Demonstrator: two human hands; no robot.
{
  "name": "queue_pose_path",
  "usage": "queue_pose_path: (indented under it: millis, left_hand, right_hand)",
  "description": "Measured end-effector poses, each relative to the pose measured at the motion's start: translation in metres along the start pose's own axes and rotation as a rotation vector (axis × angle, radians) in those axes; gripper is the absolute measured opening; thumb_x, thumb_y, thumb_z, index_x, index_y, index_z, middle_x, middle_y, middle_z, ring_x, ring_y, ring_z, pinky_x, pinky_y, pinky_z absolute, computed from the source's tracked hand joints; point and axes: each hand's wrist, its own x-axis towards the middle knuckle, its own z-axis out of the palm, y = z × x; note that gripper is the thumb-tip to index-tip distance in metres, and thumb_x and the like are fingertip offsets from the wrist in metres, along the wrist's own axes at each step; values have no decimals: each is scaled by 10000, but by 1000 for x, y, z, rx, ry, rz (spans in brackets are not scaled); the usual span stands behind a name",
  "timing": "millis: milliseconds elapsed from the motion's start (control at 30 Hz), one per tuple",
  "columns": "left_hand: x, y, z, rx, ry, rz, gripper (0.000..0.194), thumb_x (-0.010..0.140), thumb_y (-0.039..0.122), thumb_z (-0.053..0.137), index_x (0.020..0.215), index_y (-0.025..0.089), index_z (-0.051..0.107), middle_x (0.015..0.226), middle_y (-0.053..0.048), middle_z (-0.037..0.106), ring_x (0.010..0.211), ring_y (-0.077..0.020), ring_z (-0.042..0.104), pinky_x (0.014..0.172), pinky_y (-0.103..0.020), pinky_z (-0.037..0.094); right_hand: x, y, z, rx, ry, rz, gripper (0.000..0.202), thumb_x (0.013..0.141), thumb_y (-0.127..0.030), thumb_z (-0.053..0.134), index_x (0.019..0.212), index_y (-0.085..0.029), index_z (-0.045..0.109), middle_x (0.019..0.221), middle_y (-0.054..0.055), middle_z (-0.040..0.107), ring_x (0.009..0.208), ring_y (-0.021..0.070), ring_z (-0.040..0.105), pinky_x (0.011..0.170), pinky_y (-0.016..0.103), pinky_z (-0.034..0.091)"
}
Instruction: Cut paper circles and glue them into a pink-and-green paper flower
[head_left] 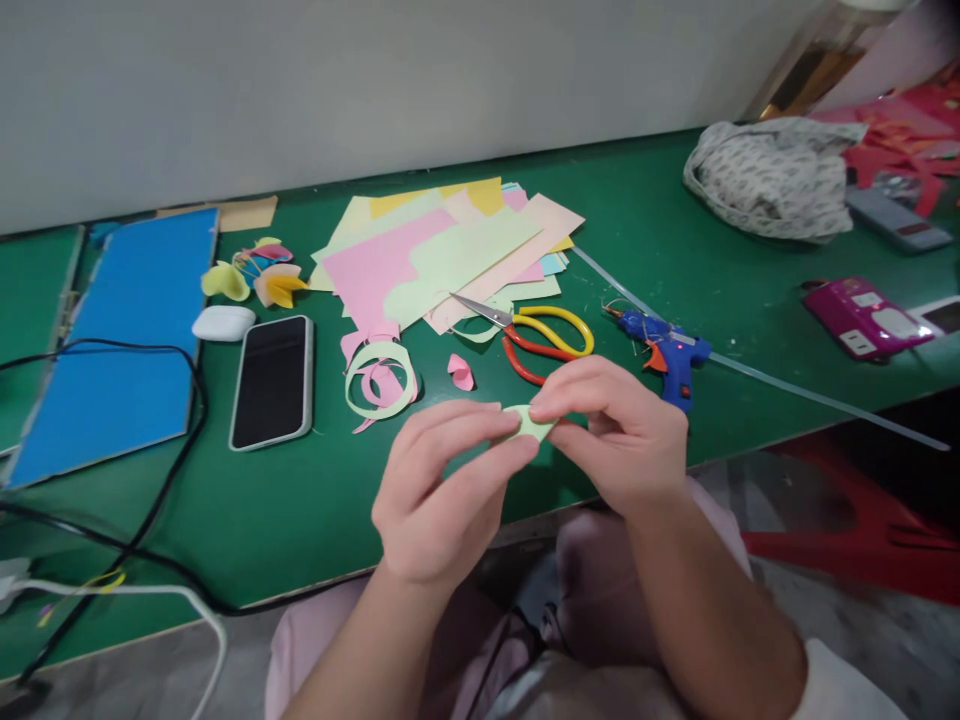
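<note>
Over the desk's point(330, 510) near edge, pinched by left fingers point(480, 425) and right fingers point(574, 391): green paper point(534, 427), partly covered. Beyond: scissors point(504, 319), red handle part-hidden.

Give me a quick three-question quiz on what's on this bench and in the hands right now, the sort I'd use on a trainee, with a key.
1. True or false: the left hand and the right hand both have their fingers on the small piece of green paper.

2. Which thing lies right beside the upper left corner of the phone?
A) the patterned cloth
B) the white case
C) the purple box

3. Fill in the blank: the scissors have one red handle loop and one ____ handle loop.

Key: 1 true; 2 B; 3 yellow.
</note>
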Motion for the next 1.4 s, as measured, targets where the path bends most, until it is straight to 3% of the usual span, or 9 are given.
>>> queue_pose_path:
  millis: [100, 233, 400, 533, 767, 967, 1133, 1267, 1400]
  left_hand:
    - [-1, 1, 0, 94, 30, 95, 232, 690, -6, 706, 836, 173, 689, 889, -45, 683, 870, -189, 651, 742, -320, 549]
    - [-3, 1, 1, 122, 49, 76, 233, 701, 6, 699, 840, 193, 685, 896, -36, 678, 895, -191, 648, 760, -326, 547]
    - [-7, -3, 9, -34, 96, -94, 333, 707, -36, 665, 948, 193, 661, 912, -33, 688, 864, -176, 660, 755, -331, 551]
    - [-13, -5, 19, -90, 180, -269, 445, 703, -65, 663, 1036, 231, 657, 872, 19, 696, 802, -110, 653, 729, -235, 539]
    - [-15, -6, 18, -61, 55, -341, 456, 720, 1, 692, 1093, 261, 659, 870, 27, 703, 699, -82, 610, 642, -198, 506]
    - [-10, -5, 15, -53, 0, -335, 341, 750, 34, 678, 1020, 241, 684, 788, 46, 704, 585, -50, 564, 576, -162, 483]
    - [-8, -4, 14, -69, -33, -360, 295, 768, 70, 680, 1004, 246, 697, 816, 39, 728, 668, -68, 643, 644, -164, 521]
    - [-10, -1, 15, -151, -41, -537, 233, 787, 142, 682, 982, 263, 725, 870, 26, 749, 713, -96, 678, 697, -194, 547]
    - [-10, -1, 19, -378, 62, -816, 160, 792, 208, 690, 938, 247, 740, 814, 18, 753, 664, -102, 685, 656, -194, 557]
  right_hand:
    - [0, 1, 0, 55, -12, 25, 274, 748, -15, 641, 840, -265, 705, 808, -6, 694, 802, 162, 647, 727, 302, 536]
    - [-1, 2, -1, 120, -30, 69, 311, 741, -6, 648, 881, -278, 701, 841, -20, 698, 820, 143, 647, 750, 278, 540]
    - [-1, 2, 1, 154, -29, 239, 215, 750, -171, 735, 935, -274, 697, 879, -20, 710, 791, 133, 666, 713, 249, 573]
    - [0, 3, 3, 138, 81, 223, 193, 726, -173, 764, 879, -265, 692, 820, -34, 694, 741, 113, 657, 686, 219, 569]
    - [0, 6, 3, 107, 75, 171, 176, 748, -111, 728, 824, -256, 662, 793, -36, 645, 748, 102, 621, 691, 212, 536]
    - [0, 10, 1, 180, -9, 301, 200, 726, -129, 746, 806, -245, 604, 799, -51, 604, 740, 87, 590, 688, 198, 514]
    - [2, 10, 1, 200, -20, 358, 178, 741, -182, 741, 773, -232, 573, 783, -49, 574, 743, 85, 565, 692, 201, 498]
    - [2, 10, 2, 213, -1, 400, 148, 763, -207, 725, 781, -231, 580, 789, -46, 575, 758, 87, 575, 694, 202, 500]
    - [1, 11, 5, 182, 31, 423, 138, 763, -215, 726, 813, -239, 600, 805, -49, 609, 755, 87, 608, 694, 199, 512]
